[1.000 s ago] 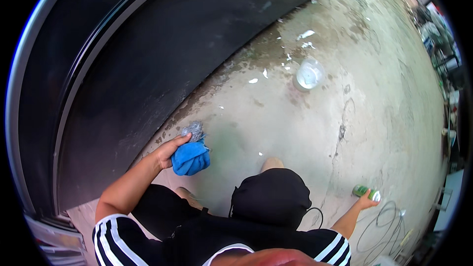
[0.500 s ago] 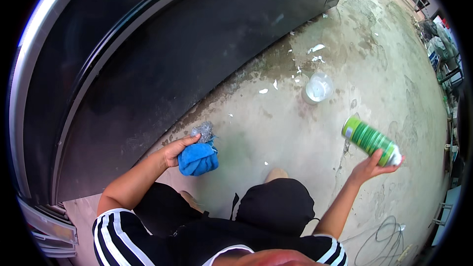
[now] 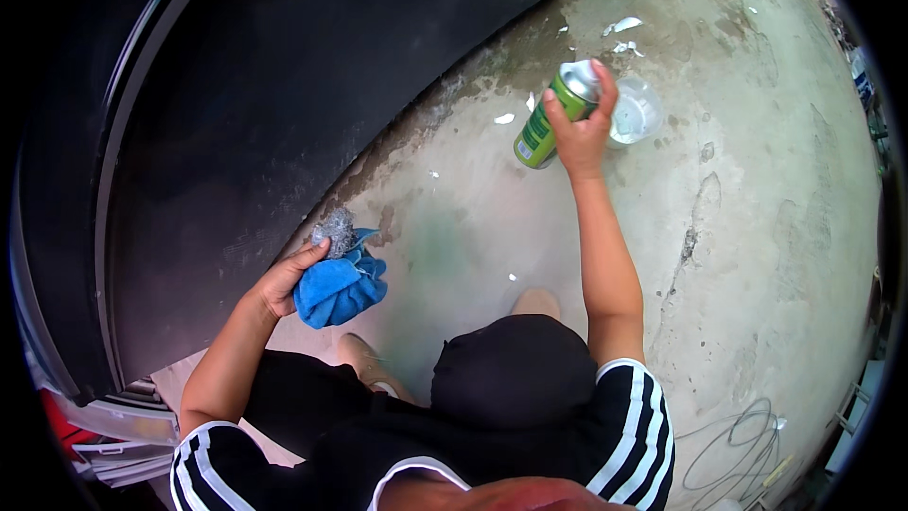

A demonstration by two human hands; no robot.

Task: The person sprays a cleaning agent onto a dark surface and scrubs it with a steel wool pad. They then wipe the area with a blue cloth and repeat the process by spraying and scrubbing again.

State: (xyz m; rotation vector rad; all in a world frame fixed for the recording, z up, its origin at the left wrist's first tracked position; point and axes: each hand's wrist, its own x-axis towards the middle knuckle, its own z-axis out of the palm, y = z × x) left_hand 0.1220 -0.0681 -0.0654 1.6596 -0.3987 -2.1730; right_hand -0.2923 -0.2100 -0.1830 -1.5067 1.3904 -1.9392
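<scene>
Closed around a green spray can (image 3: pixel 547 132), my right hand (image 3: pixel 584 131) has a finger at the can's white top. The can is tilted, its white top pointing up and away, close to the clear plastic tub (image 3: pixel 636 112) on the floor. In my left hand (image 3: pixel 288 279) are a blue cloth (image 3: pixel 340 289) and a grey scouring pad of tangled wire (image 3: pixel 334 232), the pad sticking out above the cloth. My left hand is beside the lower edge of a large dark panel (image 3: pixel 255 123).
White scraps (image 3: pixel 622 26) lie scattered on the stained concrete floor (image 3: pixel 757 227) along the panel's foot. A coiled cable (image 3: pixel 738 449) rests at the lower right. Pale plastic trays or drawers (image 3: pixel 123 449) stand at the lower left.
My right hand has swung the spray can from the far right inward and away, turning its white top from low to high. My left hand has shifted slightly left with the cloth and pad.
</scene>
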